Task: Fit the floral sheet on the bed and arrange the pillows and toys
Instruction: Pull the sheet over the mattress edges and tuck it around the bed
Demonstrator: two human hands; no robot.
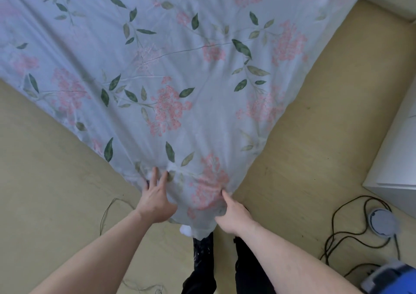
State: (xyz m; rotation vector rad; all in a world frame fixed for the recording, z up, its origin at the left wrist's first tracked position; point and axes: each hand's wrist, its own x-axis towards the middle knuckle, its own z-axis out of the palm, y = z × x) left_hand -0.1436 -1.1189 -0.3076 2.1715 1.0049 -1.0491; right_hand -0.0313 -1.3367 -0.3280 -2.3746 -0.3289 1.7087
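Observation:
The pale blue floral sheet (pixel 175 73), printed with pink blossoms and green leaves, covers the bed and comes to a corner right in front of me. My left hand (pixel 155 198) lies on the left side of that corner with straight fingers pressing the cloth. On the corner's right side, my right hand (pixel 233 215) grips the fabric, its thumb up and its fingers curled under the edge. A bit of white mattress or padding (pixel 185 230) peeks out below the corner. No pillows or toys show.
Yellowish floor (pixel 315 158) lies on both sides of the bed corner. A white cabinet (pixel 396 154) stands at the right. A round grey device (pixel 380 221) with black cables lies beside it, and a blue and grey object (pixel 391 275) sits at the bottom right. My dark-trousered legs stand below the corner.

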